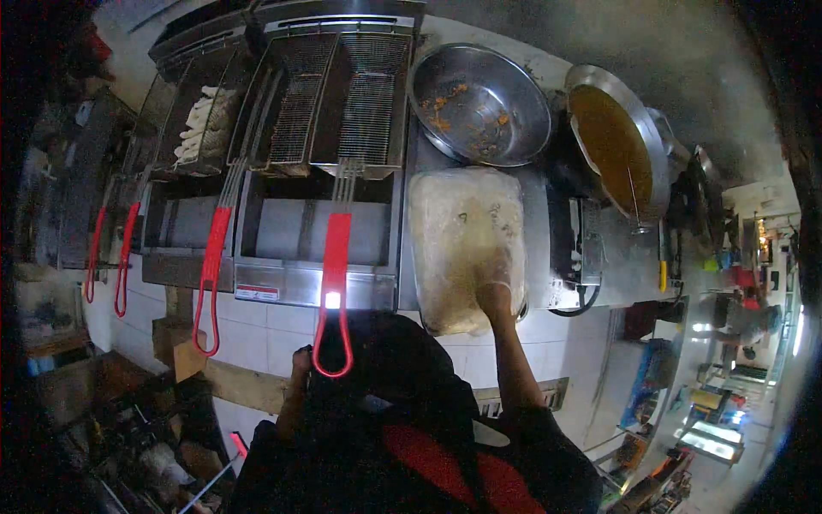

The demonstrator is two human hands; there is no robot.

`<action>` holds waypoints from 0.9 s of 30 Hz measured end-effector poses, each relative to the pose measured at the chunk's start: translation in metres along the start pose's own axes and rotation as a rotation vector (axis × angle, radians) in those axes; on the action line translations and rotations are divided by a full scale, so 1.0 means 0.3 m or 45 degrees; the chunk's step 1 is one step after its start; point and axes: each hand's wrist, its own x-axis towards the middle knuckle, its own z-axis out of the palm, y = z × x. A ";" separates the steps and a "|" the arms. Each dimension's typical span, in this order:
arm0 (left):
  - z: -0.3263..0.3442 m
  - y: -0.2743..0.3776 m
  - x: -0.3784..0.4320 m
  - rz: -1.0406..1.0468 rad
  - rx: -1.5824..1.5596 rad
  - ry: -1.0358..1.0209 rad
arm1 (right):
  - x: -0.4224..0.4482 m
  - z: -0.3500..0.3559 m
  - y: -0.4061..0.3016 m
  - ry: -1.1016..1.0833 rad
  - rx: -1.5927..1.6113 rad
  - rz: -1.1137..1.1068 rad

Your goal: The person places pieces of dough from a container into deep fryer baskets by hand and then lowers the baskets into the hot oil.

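My right hand reaches onto the front of a pale, whitish plastic container that bears handwriting. The fingers blur into its cloudy surface, so their grip is hard to make out. My left hand is low beside my dark apron, fingers seemingly curled, close to the looped red handle of a wire fryer basket. What it holds, if anything, is hidden. Just behind the container stands a steel mixing bowl with orange-brown crumbs inside.
A wide pan of brown liquid sits at right, a thin utensil leaning in it. Leftward, another basket holds pale food pieces. Several red basket handles jut over the fryer's front edge. A cardboard box is lower left.
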 end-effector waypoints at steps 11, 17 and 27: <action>0.198 0.131 -0.102 0.057 -0.004 -0.030 | 0.333 0.041 0.238 -0.853 -1.000 -0.407; 0.284 0.059 -0.193 0.258 0.528 0.265 | 0.396 0.002 0.241 -0.237 -1.237 -1.035; 0.058 -0.129 -0.077 0.700 1.426 0.318 | 0.317 -0.065 0.084 -0.288 -0.640 -0.513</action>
